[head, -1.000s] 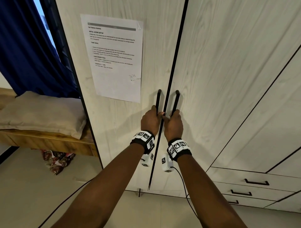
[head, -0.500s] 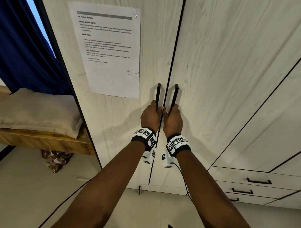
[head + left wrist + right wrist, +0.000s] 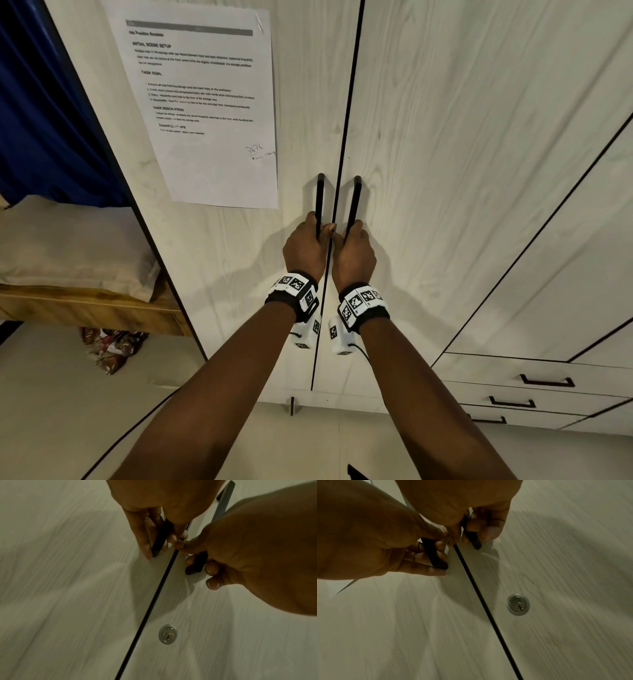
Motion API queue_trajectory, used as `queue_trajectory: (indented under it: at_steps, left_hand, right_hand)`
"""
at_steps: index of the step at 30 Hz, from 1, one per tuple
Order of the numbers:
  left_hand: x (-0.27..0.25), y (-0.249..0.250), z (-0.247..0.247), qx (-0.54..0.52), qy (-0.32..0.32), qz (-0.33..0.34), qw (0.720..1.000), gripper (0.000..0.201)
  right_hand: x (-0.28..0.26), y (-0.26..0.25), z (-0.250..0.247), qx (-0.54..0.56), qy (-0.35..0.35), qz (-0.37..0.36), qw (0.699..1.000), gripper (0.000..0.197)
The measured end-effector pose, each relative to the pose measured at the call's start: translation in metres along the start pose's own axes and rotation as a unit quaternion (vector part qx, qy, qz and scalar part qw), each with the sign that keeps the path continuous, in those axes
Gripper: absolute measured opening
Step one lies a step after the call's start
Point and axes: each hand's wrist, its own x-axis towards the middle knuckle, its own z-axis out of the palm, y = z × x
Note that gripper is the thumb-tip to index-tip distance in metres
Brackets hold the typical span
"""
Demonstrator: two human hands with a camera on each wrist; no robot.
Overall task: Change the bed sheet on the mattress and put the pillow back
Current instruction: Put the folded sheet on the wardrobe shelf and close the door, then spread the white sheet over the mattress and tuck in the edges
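At the pale wood-grain wardrobe, we stand with both arms stretched forward and a hand on each of its two black bar handles, which run upright and parallel on either side of the dark seam between the closed doors. Our left hand curls its fingers round the lower end of the left handle; our right hand wraps the lower end of the right handle in the same way, thumbs almost meeting over the seam. From the wrist cameras we see fingertips hooked behind each bar, and a round silver lock set in the right door just below the grips. A printed sheet of paper is stuck to the left door above our left hand. The pillow, beige and rumpled, lies flat well off to our left on a wooden ledge beside the wardrobe, its long axis running roughly left to right, one end close to the cabinet's side. Blue curtain hangs behind it, and black-handled drawers sit low at right
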Motion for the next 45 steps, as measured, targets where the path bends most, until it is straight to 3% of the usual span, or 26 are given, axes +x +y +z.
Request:
queue_trajectory:
  at_steps: [12,16,21,26,33,42,45]
  left_hand:
    - [0.001,0.003,-0.013,-0.035,-0.037,0.006,0.999,0.037]
    - [-0.004,0.004,-0.022,-0.022,-0.082,-0.005,0.996,0.02]
    - [-0.05,-0.019,-0.046,0.05,-0.102,-0.001,0.994,0.053]
    - [-0.114,-0.073,-0.084,0.183,-0.183,-0.015,0.966,0.034]
    - [-0.211,-0.14,-0.167,0.276,-0.209,-0.093,0.933,0.023]
    - [-0.337,-0.172,-0.279,0.348,-0.13,-0.31,0.875,0.026]
    - [-0.39,-0.171,-0.305,0.345,-0.085,-0.382,0.853,0.024]
  right_hand:
    - [-0.002,-0.008,-0.008,0.011,-0.009,0.006,1.0,0.033]
    - [-0.011,-0.016,-0.017,-0.025,-0.033,0.017,0.999,0.033]
    - [-0.069,0.002,-0.017,-0.078,-0.066,0.029,0.994,0.038]
    - [-0.152,0.003,-0.007,-0.14,-0.191,-0.018,0.971,0.046]
    - [-0.25,-0.033,0.011,-0.171,-0.317,-0.141,0.922,0.026]
    - [-0.348,-0.107,0.042,-0.094,-0.426,-0.321,0.841,0.023]
    - [-0.384,-0.128,0.043,-0.065,-0.455,-0.392,0.797,0.019]
